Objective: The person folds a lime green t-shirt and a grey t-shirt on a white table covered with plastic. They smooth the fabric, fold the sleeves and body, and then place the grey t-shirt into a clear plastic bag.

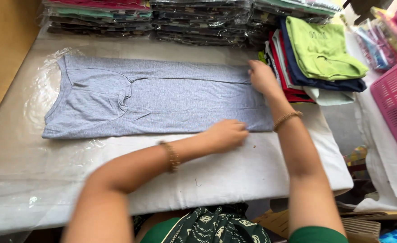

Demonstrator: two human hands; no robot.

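A light grey T-shirt (162, 96) lies flat on the white padded table (234, 175), its sides folded in so it forms a long strip with the neck at the left. My left hand (227, 133) rests on the shirt's near bottom corner, fingers curled over the hem. My right hand (261, 76) presses on the far bottom corner of the same hem. Both wrists wear thin bracelets.
A pile of folded shirts (320, 58), lime green on top, sits just right of my right hand. Stacks of plastic-wrapped garments (198, 20) line the table's far edge. A pink crate (396, 103) stands at the right. A clear plastic sheet (36, 90) lies under the shirt's left end.
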